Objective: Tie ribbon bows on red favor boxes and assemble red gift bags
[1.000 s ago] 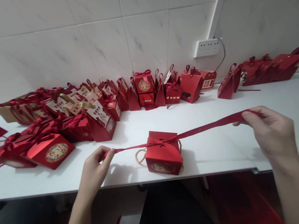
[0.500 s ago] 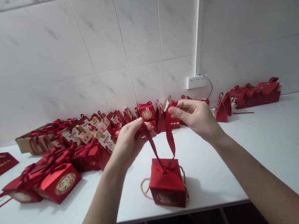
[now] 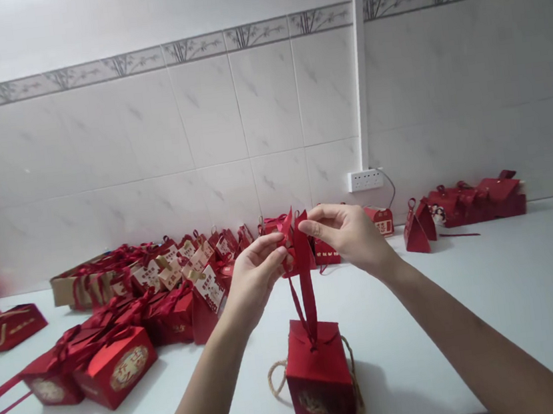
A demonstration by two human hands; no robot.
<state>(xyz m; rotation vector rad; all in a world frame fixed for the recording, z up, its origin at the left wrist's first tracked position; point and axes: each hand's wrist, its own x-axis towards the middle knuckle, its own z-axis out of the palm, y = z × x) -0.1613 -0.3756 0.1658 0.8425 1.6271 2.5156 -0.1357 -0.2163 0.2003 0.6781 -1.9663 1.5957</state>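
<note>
A red gift box (image 3: 320,376) stands upright near the table's front edge, with a loop of twisted rope on its left and right sides. From the middle of its lid rises a red ribbon (image 3: 307,290), its two ends held up above the box. My left hand (image 3: 260,269) pinches one end between thumb and fingers. The other end is pinched in my right hand (image 3: 347,228), close beside the left. Both ends run almost straight up, near each other.
Several finished red boxes (image 3: 118,371) with bows lie on the left of the white table (image 3: 461,318). Behind them are tagged boxes and a brown carton (image 3: 63,293). More red boxes (image 3: 458,205) line the tiled wall, below a power strip (image 3: 365,180).
My hands have come closer together, bringing the two ribbon ends side by side above the box. The camera view has tilted upward, so more wall shows.
</note>
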